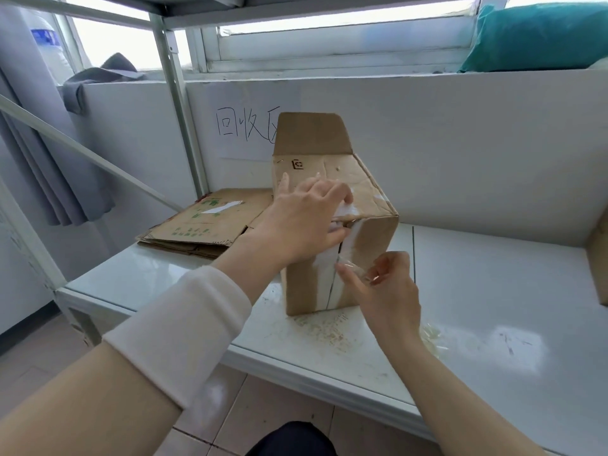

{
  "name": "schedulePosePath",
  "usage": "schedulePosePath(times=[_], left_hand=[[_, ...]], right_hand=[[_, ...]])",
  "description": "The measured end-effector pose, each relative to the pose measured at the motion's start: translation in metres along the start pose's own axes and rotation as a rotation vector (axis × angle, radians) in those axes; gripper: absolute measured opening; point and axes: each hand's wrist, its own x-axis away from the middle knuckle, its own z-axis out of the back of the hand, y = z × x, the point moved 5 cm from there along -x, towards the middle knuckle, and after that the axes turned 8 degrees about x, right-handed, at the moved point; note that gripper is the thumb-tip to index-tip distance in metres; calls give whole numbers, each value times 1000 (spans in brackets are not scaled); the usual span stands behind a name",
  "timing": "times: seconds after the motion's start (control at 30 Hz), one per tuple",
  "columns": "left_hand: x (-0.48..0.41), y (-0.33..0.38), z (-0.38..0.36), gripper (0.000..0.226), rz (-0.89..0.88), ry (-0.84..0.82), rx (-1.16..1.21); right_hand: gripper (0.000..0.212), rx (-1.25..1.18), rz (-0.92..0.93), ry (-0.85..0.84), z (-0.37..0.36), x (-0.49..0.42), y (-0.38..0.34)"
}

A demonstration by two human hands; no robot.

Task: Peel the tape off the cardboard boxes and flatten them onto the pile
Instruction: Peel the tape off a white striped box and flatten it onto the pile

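Note:
A brown cardboard box (pixel 368 192) stands on the white table (pixel 493 307), lying on its side with one flap raised at the back. A strip of clear tape (pixel 350 255) runs down the seam of its near face. My left hand (pixel 306 222) presses on the box's upper near edge, fingers on the tape there. My right hand (pixel 385 284) pinches a loose, crumpled end of the tape at mid-height on the near face, pulled a little off the cardboard. A pile of flattened boxes (pixel 204 225) lies to the left of the box.
A metal shelf post (pixel 179 103) rises behind the pile. A white partition with handwritten characters (pixel 246 126) backs the table. Crumpled tape scraps (pixel 434 337) lie right of my right wrist. Another cardboard piece (pixel 600 258) leans at the far right edge.

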Motion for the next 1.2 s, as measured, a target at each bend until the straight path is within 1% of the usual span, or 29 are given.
schedulePosePath(times=[0.07,0.13,0.17,0.23,0.33,0.4,0.43,0.53,0.6,0.67,0.7,0.73,0.77,0.8,0.83,0.87,0.97,1.0,1.03,1.07,1.13,1.17,1.2], left_hand=[[0,1,1,61,35,16,-35],[-4,5,1,73,80,13,-80],[-7,7,1,72,89,13,-104],[-11,12,-1,61,72,17,-123],[-13,17,-6,44,4,31,-77],[-13,22,-10,37,-35,41,-65],[-13,25,-11,34,-44,50,-58],[-14,28,-7,29,-12,74,-5],[-15,27,-1,24,35,105,61],[-13,24,9,17,77,169,180],[-12,22,16,18,99,214,256],[-10,19,24,20,122,261,333],[-8,16,31,21,148,309,405],[-4,12,38,21,179,355,466],[0,7,43,21,211,397,513],[5,2,48,20,248,434,551],[25,-23,58,19,384,555,631],[33,-34,60,19,436,594,674],[41,-45,61,19,482,636,726],[48,-55,60,19,517,675,762],[57,-66,57,19,578,733,789],[61,-67,55,19,596,754,818],[63,-64,54,18,596,772,870]], right_hand=[[56,-37,-66,-2,-11,-1,-3],[42,-123,-112,7,-23,-2,-5],[32,-181,-134,16,-27,-2,-4],[15,-274,-193,19,-29,1,4],[10,-328,-281,-46,-28,8,26],[4,-350,-308,-84,-27,9,38],[4,-365,-306,-97,-26,9,39],[22,-407,-243,-137,-23,8,26],[23,-444,-209,-159,-22,11,14],[30,-490,-177,-160,-22,14,3],[36,-491,-160,-139,-21,15,-2],[42,-453,-119,-84,-18,13,-8],[42,-395,-73,-10,-13,10,-14],[35,-348,-36,68,-6,7,-20],[22,-332,-15,137,0,2,-24],[14,-346,-14,182,7,-4,-26],[21,-450,-137,218,21,-26,-8],[18,-457,-195,236,28,-32,2],[10,-444,-224,245,35,-36,10],[8,-444,-243,244,41,-37,16],[32,-441,-195,211,49,-35,16],[34,-417,-135,205,52,-32,9],[31,-375,-58,216,55,-27,-2]])
